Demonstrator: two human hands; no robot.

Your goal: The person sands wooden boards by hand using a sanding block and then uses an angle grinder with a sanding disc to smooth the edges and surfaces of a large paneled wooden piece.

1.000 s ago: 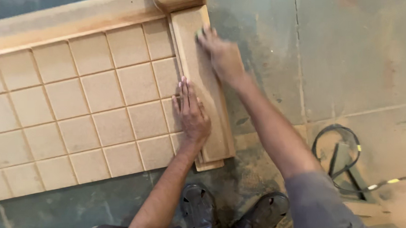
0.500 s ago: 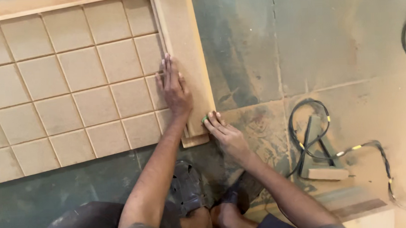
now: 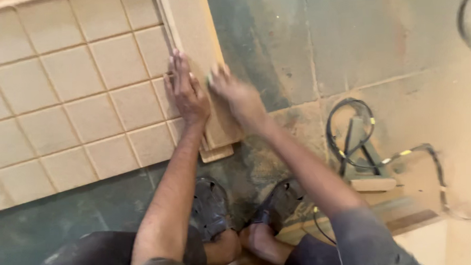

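Note:
A tan board (image 3: 70,97) cut with a grid of square grooves lies on the floor at the left. Along its right edge runs a long plain wooden strip (image 3: 193,23), its near end (image 3: 218,152) sticking out past the board. My left hand (image 3: 186,92) lies flat, palm down, across the seam between board and strip. My right hand (image 3: 239,98) rests on the strip just to the right, close beside the left one. It is blurred by motion, and whether something small sits under its fingers is unclear.
My feet in dark sandals (image 3: 212,207) stand just below the strip's end on the dusty green floor (image 3: 274,46). A black cable loop (image 3: 352,132) with a small wooden block (image 3: 373,183) lies to the right. Pale dust covers the floor at far right.
My right hand went from the strip's far end down to its near end, then back up beside the left hand. The left hand has stayed on the seam.

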